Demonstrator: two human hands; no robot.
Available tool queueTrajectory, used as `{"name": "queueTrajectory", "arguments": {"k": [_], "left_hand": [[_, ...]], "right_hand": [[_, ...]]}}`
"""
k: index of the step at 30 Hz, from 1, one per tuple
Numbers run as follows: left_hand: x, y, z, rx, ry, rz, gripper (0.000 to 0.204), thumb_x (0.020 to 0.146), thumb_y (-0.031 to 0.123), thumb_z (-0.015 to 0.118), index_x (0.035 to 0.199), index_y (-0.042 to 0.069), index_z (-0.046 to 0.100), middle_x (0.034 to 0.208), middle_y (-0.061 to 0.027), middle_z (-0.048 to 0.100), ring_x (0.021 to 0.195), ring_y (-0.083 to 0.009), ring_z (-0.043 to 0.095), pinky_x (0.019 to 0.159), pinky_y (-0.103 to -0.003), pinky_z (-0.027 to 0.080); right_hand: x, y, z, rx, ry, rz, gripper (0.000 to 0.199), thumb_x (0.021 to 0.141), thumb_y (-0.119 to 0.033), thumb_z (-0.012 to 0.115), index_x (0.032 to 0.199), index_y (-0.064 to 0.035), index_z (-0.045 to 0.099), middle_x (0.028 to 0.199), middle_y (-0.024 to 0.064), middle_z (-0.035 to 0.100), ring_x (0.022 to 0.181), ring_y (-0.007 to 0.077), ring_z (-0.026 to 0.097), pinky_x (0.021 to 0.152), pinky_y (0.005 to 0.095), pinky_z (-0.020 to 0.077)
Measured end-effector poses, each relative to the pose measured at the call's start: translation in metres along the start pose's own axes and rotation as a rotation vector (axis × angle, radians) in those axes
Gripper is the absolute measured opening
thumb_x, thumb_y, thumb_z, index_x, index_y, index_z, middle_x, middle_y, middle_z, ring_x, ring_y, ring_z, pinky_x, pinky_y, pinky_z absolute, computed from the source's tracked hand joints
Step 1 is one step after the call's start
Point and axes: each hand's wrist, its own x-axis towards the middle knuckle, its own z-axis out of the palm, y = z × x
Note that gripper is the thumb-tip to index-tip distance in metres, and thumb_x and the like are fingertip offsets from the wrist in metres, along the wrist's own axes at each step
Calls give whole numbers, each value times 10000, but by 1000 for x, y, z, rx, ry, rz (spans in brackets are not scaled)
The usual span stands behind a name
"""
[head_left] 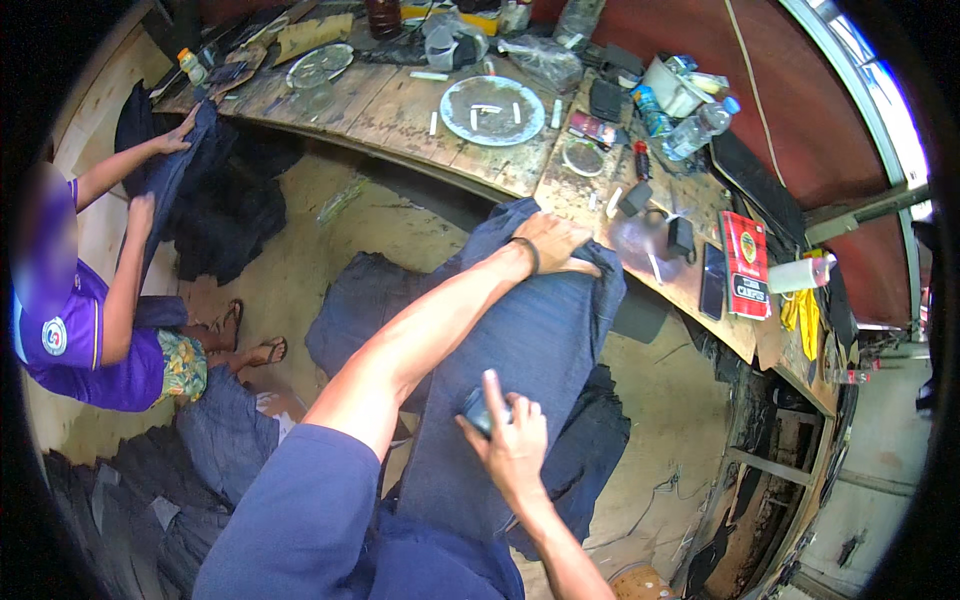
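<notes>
A length of dark blue denim garment (500,350), seemingly a trouser leg, stretches from the table's near edge down toward my body. My left hand (550,243), with a dark band at the wrist, grips its far end at the table edge, fingers curled over the cloth. Lower down, my right hand (512,440) holds a small dark block (478,408) against the denim. Its index finger points forward along the block, and the other fingers are bent around it. The block's underside is hidden.
The worn wooden table (385,115) bears a round plate (495,138) with several white sticks, a water bottle (702,128), a phone (712,280) and a red booklet (745,262). At left, another person (85,330) holds up dark cloth. Dark garments (130,510) lie piled at lower left.
</notes>
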Motion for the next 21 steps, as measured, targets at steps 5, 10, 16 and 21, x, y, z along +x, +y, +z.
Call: {"name": "queueTrajectory", "arguments": {"k": [5, 10, 16, 21], "left_hand": [[16, -2, -11, -20, -224, -205, 956, 718, 925, 721, 1180, 89, 745, 1071, -203, 796, 1034, -410, 769, 898, -515, 609], [27, -12, -12, 26, -252, -103, 985, 685, 994, 656, 1137, 129, 791, 1040, -196, 805, 998, -392, 785, 872, -504, 623], [34, -24, -3, 85, -249, -70, 973, 690, 999, 644, 1061, 115, 813, 961, -183, 805, 944, -363, 799, 796, -483, 639], [32, -18, -4, 48, -245, -151, 972, 685, 995, 659, 1110, 136, 824, 939, -193, 802, 922, -364, 798, 794, -482, 636]], "right_hand": [[30, 23, 15, 114, -92, -212, 673, 730, -516, 952, 1130, -36, 704, 941, 105, 626, 869, 282, 605, 761, 418, 501], [134, 37, 20, 207, 59, -261, 542, 670, -341, 976, 1004, -51, 663, 918, 123, 638, 830, 317, 609, 752, 453, 521], [42, 34, 62, 163, -144, -7, 504, 701, -349, 942, 994, -47, 665, 921, 122, 613, 871, 325, 608, 767, 464, 519], [-90, -54, 4, 342, -266, -40, 527, 722, -401, 949, 1075, -83, 721, 983, 96, 664, 929, 288, 647, 776, 428, 526]]}}
